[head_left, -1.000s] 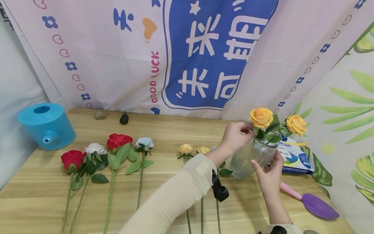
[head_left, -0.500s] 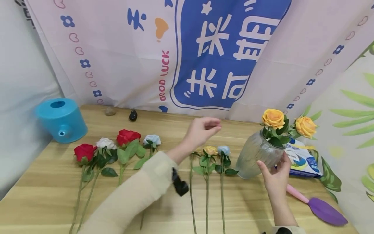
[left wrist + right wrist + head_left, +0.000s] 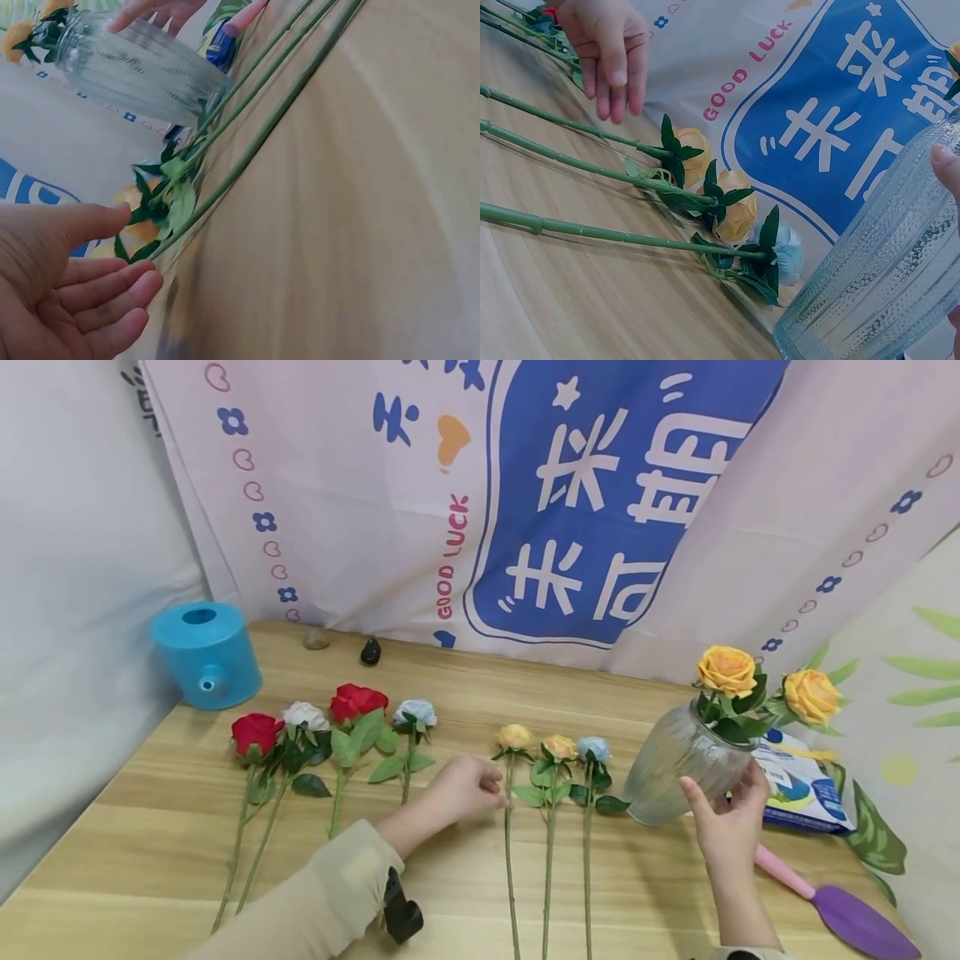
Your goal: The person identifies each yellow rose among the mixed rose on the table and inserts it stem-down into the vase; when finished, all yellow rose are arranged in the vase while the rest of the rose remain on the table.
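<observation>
On a wooden table (image 3: 457, 893), left of two more flowers (image 3: 560, 747), lies a yellow rose (image 3: 515, 737) — probably light, its stem (image 3: 512, 902) stiffish, best pinched below the bloom. The left hand (image 3: 463, 789), beside it, holds nothing, fingers (image 3: 124, 300) and thumb parted. The right hand (image 3: 726, 827) grips a tilted vase (image 3: 667, 768) — likely slippery, breakable glass.

1. Left hand (image 3: 461, 793) sits in the lane between the white-side blue rose (image 3: 415, 713) and leftmost yellow rose (image 3: 515, 737), stem right by its fingertips!
2. Next, three stems (image 3: 615, 234) lie across, slim gaps between.
3. Then the tilted glass vase (image 3: 678, 768) blocks, leaves (image 3: 611, 804) crowding its foot.
4. Right hand (image 3: 727, 818) is hemmed in: packet (image 3: 806, 785) behind, trowel (image 3: 862, 920) beside.
5. Beyond the blossoms, an open table (image 3: 480, 689) strip runs to the banner (image 3: 360, 527).
</observation>
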Demonstrator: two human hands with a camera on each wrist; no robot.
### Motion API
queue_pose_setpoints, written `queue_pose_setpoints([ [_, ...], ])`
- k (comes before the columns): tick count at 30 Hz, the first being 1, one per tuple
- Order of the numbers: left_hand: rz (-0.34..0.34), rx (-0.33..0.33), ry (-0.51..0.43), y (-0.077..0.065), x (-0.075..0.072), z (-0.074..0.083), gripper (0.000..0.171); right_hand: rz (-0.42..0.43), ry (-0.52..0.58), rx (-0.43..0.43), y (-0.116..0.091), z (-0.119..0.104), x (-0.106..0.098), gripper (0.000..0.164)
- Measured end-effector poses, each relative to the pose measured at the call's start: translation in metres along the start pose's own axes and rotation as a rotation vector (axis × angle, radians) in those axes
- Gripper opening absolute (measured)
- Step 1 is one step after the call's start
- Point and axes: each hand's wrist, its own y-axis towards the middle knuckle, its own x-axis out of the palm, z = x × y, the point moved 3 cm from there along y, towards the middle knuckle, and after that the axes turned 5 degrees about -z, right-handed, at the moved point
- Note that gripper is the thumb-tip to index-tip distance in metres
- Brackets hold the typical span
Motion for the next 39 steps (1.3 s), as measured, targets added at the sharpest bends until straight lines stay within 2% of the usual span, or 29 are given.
queue_pose_setpoints([
  [4, -0.009, -0.01, 0.1, 0.0, 0.013, 0.003, 0.015, 0.004, 0.0, -0.005, -0.001, 0.003, 0.0, 0.077],
  [5, -0.008, -0.013, 0.126, 0.001, 0.014, 0.004, 0.015, 0.004, 0.002, -0.009, -0.001, 0.003, 0.0, 0.077],
  [10, -0.006, -0.042, 0.183, 0.007, 0.018, 0.006, 0.034, 0.002, 0.005, -0.027, -0.001, 0.002, 0.001, 0.078],
  [18, -0.016, -0.092, 0.192, 0.016, 0.021, 0.006, 0.036, 0.004, 0.011, -0.034, 0.0, -0.001, 0.001, 0.078],
  [21, -0.015, -0.101, 0.161, 0.017, 0.023, 0.005, 0.035, 0.009, 0.013, -0.031, 0.0, -0.001, 0.0, 0.078],
  [30, -0.028, -0.176, -0.063, 0.016, 0.023, -0.003, 0.022, 0.006, 0.024, -0.035, 0.001, -0.001, 0.001, 0.078],
  [35, -0.015, -0.176, -0.153, 0.014, 0.021, -0.007, 0.014, 0.002, 0.013, -0.038, 0.001, -0.001, 0.0, 0.078],
  [39, 0.022, -0.127, -0.232, 0.01, 0.011, -0.001, 0.008, 0.003, 0.008, -0.039, 0.0, 0.0, -0.001, 0.078],
])
